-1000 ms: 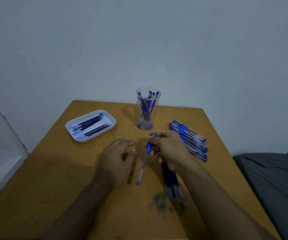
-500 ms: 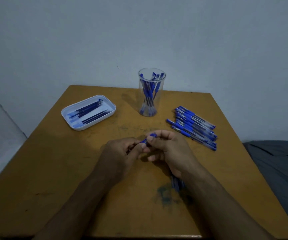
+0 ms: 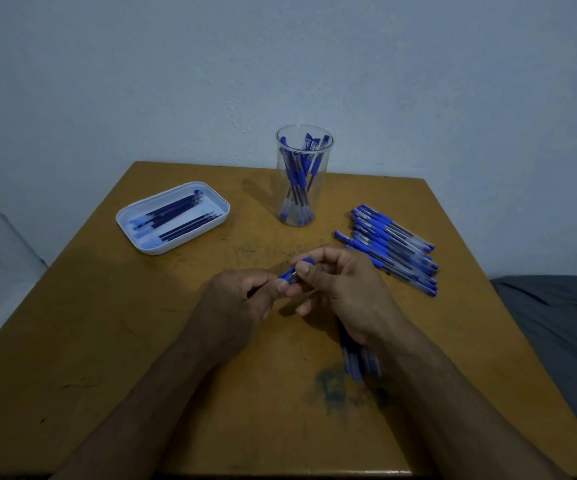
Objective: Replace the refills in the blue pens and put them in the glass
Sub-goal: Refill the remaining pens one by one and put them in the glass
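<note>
Blue pen (image 3: 295, 270): pinched at mid-tabletop (image 3: 107, 341) between left hand (image 3: 238, 303) and right hand (image 3: 339, 289), each grip closed on one end, seemingly for twisting; glass (image 3: 303, 174) behind receives finished pens, tray (image 3: 172, 218) keeps refills within reach.

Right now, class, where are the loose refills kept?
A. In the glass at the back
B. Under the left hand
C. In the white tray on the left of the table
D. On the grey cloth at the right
C: the dark refills lie in the white tray; the glass holds whole pens.
</note>
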